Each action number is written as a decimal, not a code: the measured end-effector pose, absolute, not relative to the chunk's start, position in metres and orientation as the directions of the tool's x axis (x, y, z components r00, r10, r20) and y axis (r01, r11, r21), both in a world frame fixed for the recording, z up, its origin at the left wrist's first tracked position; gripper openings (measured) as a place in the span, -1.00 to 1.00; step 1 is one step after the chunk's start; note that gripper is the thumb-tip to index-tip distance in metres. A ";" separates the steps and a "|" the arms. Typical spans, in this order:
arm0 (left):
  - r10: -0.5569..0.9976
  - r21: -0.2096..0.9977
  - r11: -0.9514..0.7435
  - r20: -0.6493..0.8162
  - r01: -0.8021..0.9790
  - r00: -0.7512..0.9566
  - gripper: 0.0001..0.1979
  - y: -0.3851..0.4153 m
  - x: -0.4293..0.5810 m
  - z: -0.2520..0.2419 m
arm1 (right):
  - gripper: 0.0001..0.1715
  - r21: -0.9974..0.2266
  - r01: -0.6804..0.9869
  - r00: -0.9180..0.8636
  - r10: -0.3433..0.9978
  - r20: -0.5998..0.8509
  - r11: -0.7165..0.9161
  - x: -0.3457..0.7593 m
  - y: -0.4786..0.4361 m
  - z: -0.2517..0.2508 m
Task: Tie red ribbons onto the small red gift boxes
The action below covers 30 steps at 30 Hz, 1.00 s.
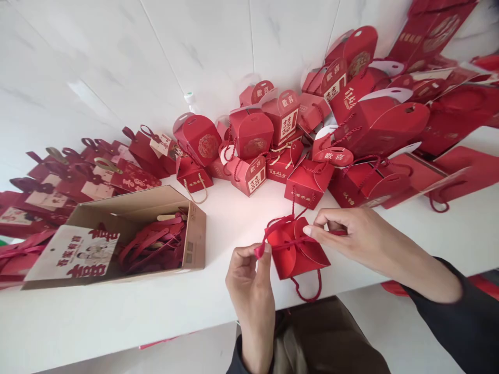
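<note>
A small red gift box (301, 264) with folded petal flaps sits near the front edge of the white table, a twisted cord handle on its far and near sides. Across its top runs a dark red ribbon (286, 243). My left hand (251, 278) is at the box's left side, thumb and fingers pinching one looped end of the ribbon. From the right, my right hand (351, 234) reaches over the box with thumb and index finger closed on the other ribbon end, part of which shows between the fingers.
An open cardboard box (197, 236) with several red ribbon strips (156, 241) stands to the left, a printed card (86, 252) at its left end. Several red gift boxes (249, 132) crowd along the tiled wall (218, 41). More handled boxes (134, 176) line the back left.
</note>
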<state>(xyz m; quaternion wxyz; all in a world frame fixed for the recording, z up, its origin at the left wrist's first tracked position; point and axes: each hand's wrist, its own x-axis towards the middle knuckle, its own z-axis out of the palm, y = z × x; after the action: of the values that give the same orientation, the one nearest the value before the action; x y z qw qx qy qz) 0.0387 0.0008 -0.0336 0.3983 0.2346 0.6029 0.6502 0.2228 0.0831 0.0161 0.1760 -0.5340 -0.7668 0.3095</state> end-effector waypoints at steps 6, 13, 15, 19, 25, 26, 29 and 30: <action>0.770 0.917 0.042 -0.282 -0.397 -0.571 -0.66 0.000 0.036 -0.037 | -0.36 -0.803 0.580 -0.390 0.912 -0.130 0.134 0.229 0.085 0.022; 0.761 0.877 0.020 -0.325 -0.480 -0.562 -0.62 0.000 0.030 -0.036 | -0.39 -0.916 0.402 -0.393 0.902 -0.182 -0.009 0.230 0.089 0.024; 0.728 0.858 -0.002 -0.352 -0.514 -0.589 -0.65 -0.001 0.027 -0.037 | -0.39 -0.904 0.427 -0.373 0.907 -0.194 -0.018 0.232 0.091 0.024; 0.711 0.826 -0.025 -0.382 -0.563 -0.590 -0.69 -0.002 0.025 -0.037 | -0.43 -0.858 0.513 -0.383 0.891 -0.243 -0.014 0.238 0.093 0.024; 0.802 0.850 -0.039 -0.287 -0.526 -0.523 -0.63 -0.005 0.026 -0.035 | -0.57 -0.862 0.507 -0.469 0.848 -0.248 0.029 0.241 0.090 0.017; 0.823 0.861 -0.032 -0.265 -0.507 -0.502 -0.62 -0.006 0.027 -0.035 | -0.58 -0.863 0.504 -0.469 0.848 -0.248 0.027 0.240 0.089 0.016; 0.872 0.885 0.030 -0.250 -0.464 -0.420 -0.60 -0.009 0.031 -0.033 | -0.58 -0.871 0.491 -0.470 0.847 -0.248 0.017 0.238 0.088 0.013; 0.881 0.890 0.051 -0.254 -0.452 -0.400 -0.61 -0.009 0.032 -0.032 | -0.59 -0.873 0.488 -0.471 0.847 -0.248 0.016 0.237 0.087 0.013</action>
<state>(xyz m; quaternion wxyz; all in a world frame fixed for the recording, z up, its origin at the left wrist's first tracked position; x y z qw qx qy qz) 0.0324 -0.0091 -0.0325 0.5072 0.2066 0.5181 0.6570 0.2370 0.0874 0.0126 0.1764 -0.4832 -0.6905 0.5085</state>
